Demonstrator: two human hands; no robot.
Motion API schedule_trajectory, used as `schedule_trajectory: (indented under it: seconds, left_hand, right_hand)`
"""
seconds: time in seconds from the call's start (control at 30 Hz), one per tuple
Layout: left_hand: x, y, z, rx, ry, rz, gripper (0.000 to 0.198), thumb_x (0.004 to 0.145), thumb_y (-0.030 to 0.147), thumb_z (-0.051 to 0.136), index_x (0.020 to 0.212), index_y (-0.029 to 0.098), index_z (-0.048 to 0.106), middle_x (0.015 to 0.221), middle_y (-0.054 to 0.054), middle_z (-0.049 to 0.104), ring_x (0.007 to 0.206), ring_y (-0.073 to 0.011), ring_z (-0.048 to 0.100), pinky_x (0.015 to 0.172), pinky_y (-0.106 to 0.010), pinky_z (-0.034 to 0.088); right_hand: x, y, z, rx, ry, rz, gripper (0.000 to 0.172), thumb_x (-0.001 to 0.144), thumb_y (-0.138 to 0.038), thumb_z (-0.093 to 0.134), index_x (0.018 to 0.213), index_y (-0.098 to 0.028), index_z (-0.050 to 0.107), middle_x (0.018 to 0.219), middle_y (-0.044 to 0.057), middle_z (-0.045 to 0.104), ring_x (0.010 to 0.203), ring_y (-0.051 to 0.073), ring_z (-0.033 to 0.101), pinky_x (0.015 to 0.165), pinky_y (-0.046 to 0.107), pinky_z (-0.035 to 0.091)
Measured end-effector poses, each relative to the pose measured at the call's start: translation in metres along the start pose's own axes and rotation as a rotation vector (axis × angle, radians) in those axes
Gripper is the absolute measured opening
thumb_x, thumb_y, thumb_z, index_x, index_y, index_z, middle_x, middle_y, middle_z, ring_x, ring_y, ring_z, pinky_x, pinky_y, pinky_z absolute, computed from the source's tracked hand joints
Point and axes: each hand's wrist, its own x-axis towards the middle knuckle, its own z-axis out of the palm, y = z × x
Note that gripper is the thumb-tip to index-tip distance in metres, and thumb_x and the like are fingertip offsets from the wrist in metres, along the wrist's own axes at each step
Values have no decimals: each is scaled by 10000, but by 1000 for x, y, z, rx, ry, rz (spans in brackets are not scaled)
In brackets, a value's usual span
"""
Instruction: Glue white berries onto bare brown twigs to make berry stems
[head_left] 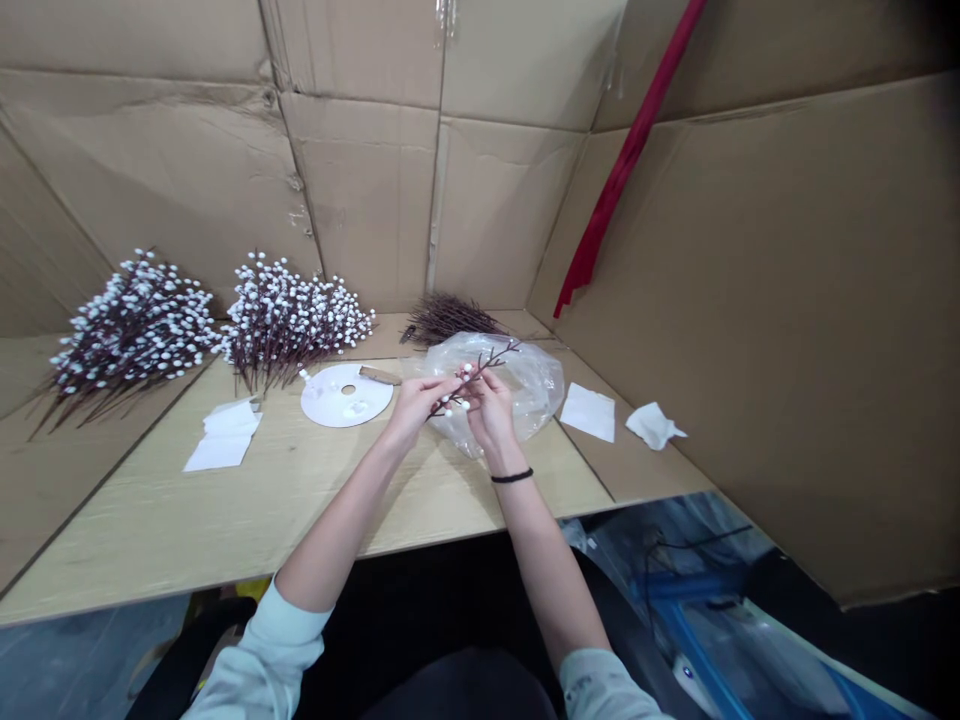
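Note:
Between my two hands is a brown artificial berry twig [491, 358] with white berries on part of it and bare forks at its upper right end. My left hand [421, 402] is closed around its stem side. The fingers of my right hand [491, 408] pinch the twig near the white berries; the exact fingertip contact is too small to make out. Just beneath my hands lies a clear plastic bag [536, 375]. A white disc [324, 397] with a central hole and small clear bits on it rests left of my left hand.
Two heaps of white-berried twigs [142, 330] [292, 315] lie at the back left. A bundle of bare brown twigs [454, 318] lies behind the bag. White paper pieces [225, 440] [589, 412] lie on both sides. Cardboard walls [750, 280] enclose the table [300, 510]; a red strip [630, 165] hangs at right.

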Motion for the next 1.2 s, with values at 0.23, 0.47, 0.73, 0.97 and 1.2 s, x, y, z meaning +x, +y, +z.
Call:
schedule_trajectory:
  seconds: [0.23,0.47,0.73,0.97,1.2]
  left_hand:
    - [-2,2,2,-6,13,-4,241,599,342,684,724,137,705,563,6,568,478,-62,397,469,-201,294]
    - [-1,0,-1,50,33,32,222,606,340,671,710,147,708,563,1,577,471,-71,406,461,-208,300]
    - [0,1,-4,56,25,30,218,595,336,673,671,133,702,535,-1,561,472,-74,404,460,-208,283]
    - [1,-1,-6,83,43,34,219,600,329,668,683,130,705,574,-17,597,492,-87,427,472,-215,283]
    - [3,-5,-5,64,78,24,217,598,326,665,709,146,711,584,-8,612,491,-90,449,476,-216,308]
  right_hand:
    - [-2,-1,1,-23,-13,20,101,594,-170,655,692,-180,635,728,-15,664,629,95,587,611,217,479]
    - [-3,-3,1,-7,-43,88,130,574,-150,649,700,-181,634,701,-22,656,613,93,586,594,210,476]
    - [-3,-7,-1,-86,-81,89,175,588,-188,661,760,-186,629,737,-12,666,664,121,613,676,268,498]
    - [-4,-8,1,-71,-105,77,170,568,-221,685,729,-178,652,724,2,675,650,128,609,630,259,501]
    - [-1,-1,0,-70,-62,64,178,549,-231,700,716,-181,662,748,2,682,679,141,614,660,283,502]
